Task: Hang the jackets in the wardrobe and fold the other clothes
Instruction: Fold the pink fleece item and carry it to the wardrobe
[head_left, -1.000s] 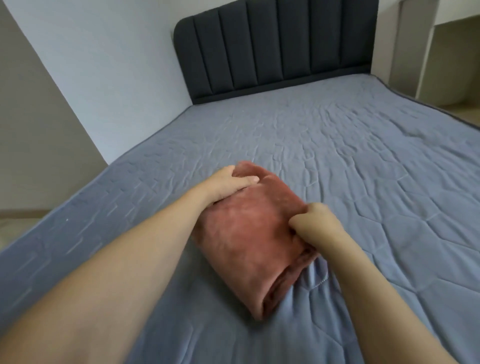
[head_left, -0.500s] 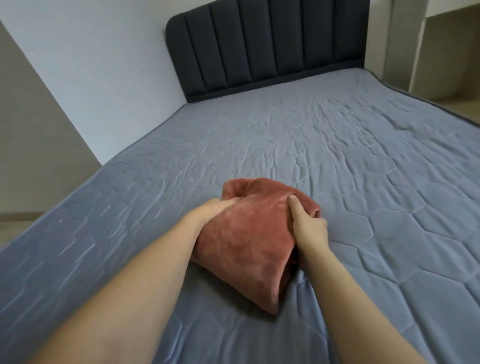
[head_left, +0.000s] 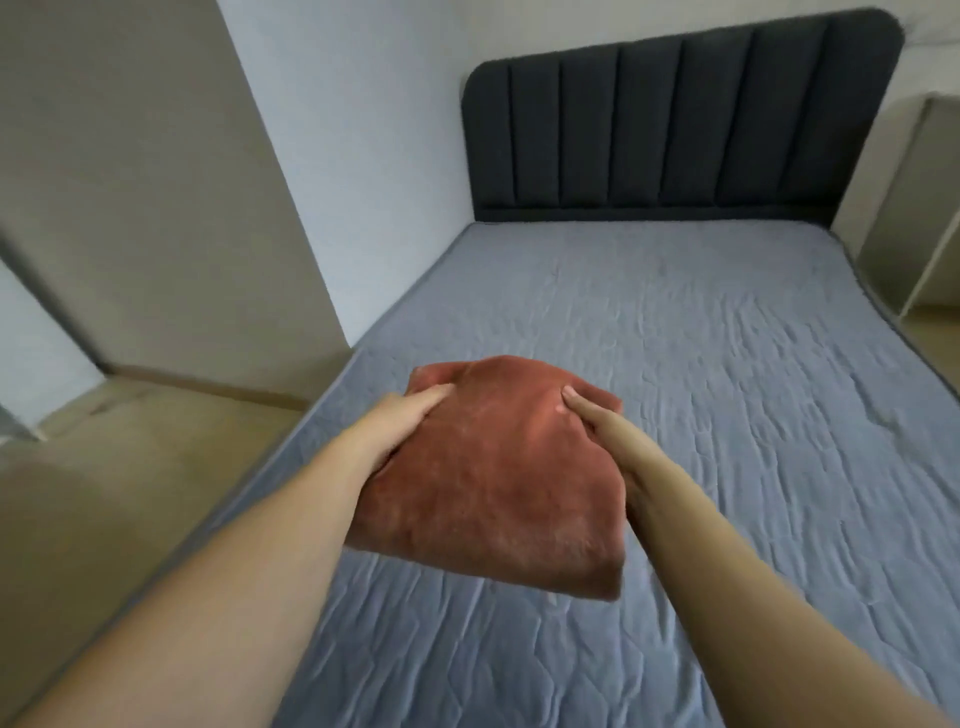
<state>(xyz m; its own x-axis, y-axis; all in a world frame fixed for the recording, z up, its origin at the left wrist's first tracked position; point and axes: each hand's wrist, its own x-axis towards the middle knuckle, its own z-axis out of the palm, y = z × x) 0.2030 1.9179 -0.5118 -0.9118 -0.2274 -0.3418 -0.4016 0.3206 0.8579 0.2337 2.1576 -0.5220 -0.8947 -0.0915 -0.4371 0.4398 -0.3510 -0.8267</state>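
Grey quilted bed (head_left: 701, 364) stretches ahead to its dark headboard (head_left: 675, 130). I clasp the folded rust-red garment (head_left: 483, 478) from both sides — left hand (head_left: 400, 421) and right hand (head_left: 602, 431) gripping its edges — so the fold holds, apparently raised above the bed.

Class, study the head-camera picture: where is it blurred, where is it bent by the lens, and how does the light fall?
Head view: motion blur smears the left floor and wall; the wide lens bows the headboard and bed edges; light is soft and even, with a faint shadow under the folded red cloth that both hands hold.
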